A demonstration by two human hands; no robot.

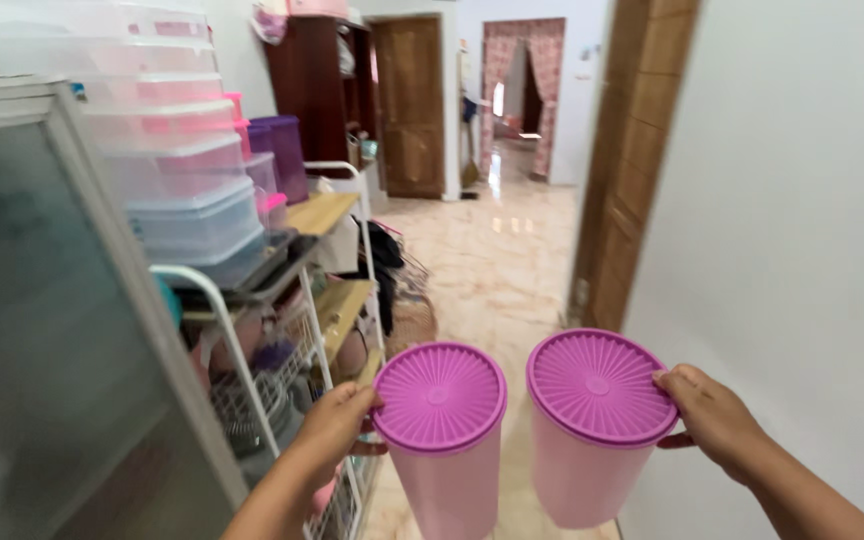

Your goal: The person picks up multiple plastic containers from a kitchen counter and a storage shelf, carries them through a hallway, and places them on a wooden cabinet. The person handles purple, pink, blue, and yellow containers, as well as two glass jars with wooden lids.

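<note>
In front of me, over the hallway floor: left hand wraps the left pink canister, right hand clasps the right pink canister. Both upright, purple lids on, forearms extended.

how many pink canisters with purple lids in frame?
2. One canister is held in the left hand, the other canister in the right hand, side by side over the floor. More could be hidden on the rack.
</note>
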